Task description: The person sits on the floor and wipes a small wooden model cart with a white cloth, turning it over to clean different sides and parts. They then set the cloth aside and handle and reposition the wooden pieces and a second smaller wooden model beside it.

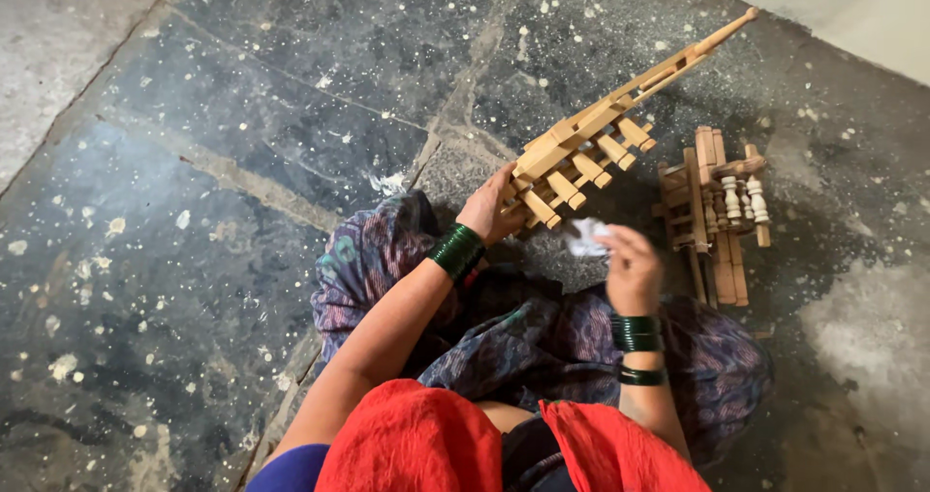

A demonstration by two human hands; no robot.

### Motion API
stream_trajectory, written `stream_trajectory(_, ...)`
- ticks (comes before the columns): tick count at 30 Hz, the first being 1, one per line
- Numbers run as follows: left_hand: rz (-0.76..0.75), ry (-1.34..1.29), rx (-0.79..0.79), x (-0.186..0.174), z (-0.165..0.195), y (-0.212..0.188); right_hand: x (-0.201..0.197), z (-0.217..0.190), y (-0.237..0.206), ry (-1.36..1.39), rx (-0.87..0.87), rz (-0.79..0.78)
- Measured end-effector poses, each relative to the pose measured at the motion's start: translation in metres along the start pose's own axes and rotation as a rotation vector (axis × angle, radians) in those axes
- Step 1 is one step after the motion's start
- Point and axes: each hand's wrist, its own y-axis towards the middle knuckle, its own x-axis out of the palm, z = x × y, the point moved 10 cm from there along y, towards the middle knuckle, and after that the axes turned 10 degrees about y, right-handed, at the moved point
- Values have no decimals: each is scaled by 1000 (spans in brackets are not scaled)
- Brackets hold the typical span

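matt bare-wood frame (591, 158), rough stone floor (242, 143)

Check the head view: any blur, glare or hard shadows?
Head view: the right hand and the white scrap it holds are motion-blurred; the left hand and wooden frame are sharp. Light is soft and even, with no glare and only faint shadows on the stone floor.

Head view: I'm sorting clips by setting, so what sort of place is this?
Probably a home or small workshop floor: worn, paint-speckled dark stone floor, a pale wooden pegged frame in the left hand, more turned wooden parts nearby.
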Motion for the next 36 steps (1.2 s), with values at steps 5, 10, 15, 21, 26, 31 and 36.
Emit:
stream_trajectory(5,-9,14,11,-1,2,0,-7,-3,23,34,-62,128)
stream_trajectory(10,-14,48,13,-2,4,0,28,-27,23,102,-146,148)
stream_trajectory(15,-38,20,-5,-2,4,-2,36,7,-2,75,27,87)
stream_trajectory(21,-32,33,-25,-4,6,-2,-7,70,25,270,221,354)
stream_trajectory(26,-25,46,7,-7,10,-1,-1,82,78,442,154,389)
stream_trajectory(31,6,32,25,-10,12,-4,43,91,39,639,355,262)
stream_trajectory(36,-4,40,36,-11,13,-4,61,18,-12,68,-140,-63)
